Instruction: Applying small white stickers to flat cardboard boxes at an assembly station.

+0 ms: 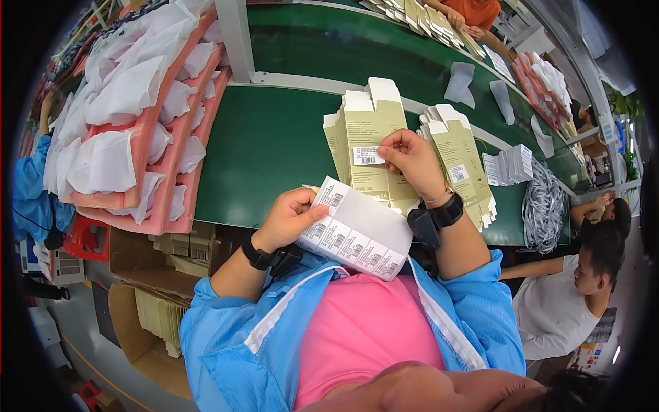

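My left hand (290,218) is closed on a sheet of white barcode labels (376,218), tilted in front of my chest. Several labels are left along its edges, and its middle is bare backing. Ahead, a stack of flattened olive-and-white cartons (374,123) lies on the green table. My right hand (414,163) pinches the right end of one white label (366,156), which lies against the top carton. Whether the label is fully stuck down I cannot tell. Just right of that hand, a second stack of flat cartons (454,147) bears a label on its top one.
Pink foam trays (147,158) with white wrapped pieces are piled at the left. Farther right lie folded printed papers (509,166) and a bundle of grey cables (544,206). Open cardboard boxes (147,336) stand below left. One co-worker (570,302) sits at the right.
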### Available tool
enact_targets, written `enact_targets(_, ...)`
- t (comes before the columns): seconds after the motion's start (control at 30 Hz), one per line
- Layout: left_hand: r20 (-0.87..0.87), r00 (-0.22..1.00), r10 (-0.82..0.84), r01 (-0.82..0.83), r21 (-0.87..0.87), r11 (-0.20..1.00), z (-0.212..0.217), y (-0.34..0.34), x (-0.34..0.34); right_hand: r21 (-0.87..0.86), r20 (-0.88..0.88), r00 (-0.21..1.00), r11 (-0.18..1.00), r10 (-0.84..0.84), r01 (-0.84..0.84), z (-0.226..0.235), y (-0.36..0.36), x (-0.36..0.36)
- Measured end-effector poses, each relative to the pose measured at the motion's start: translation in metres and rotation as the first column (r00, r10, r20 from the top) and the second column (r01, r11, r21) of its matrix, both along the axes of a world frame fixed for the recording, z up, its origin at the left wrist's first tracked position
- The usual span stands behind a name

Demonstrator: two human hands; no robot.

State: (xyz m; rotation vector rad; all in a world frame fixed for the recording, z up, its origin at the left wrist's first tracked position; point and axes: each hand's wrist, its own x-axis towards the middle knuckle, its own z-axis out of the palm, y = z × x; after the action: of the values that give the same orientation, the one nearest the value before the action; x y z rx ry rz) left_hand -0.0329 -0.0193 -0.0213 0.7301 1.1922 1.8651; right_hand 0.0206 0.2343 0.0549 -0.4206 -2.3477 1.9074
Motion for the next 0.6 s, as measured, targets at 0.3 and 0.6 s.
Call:
enact_targets(0.3, -0.015, 1.0, 0.005, -0.005, -0.012, 1.0, -0.002, 0.0, -0.002, 0.191, 0.052, 0.999, 0.982, -0.003, -0.007, -0.005, -0.003, -0.001)
enact_targets(0.6, -0.036, 0.999, 0.011, -0.012, -0.021, 1.0, 0.002, -0.001, 0.0, 0.748, -0.298, 0.948, 0.645, 0.116, 0.156, 0.01, -0.028, 0.01)
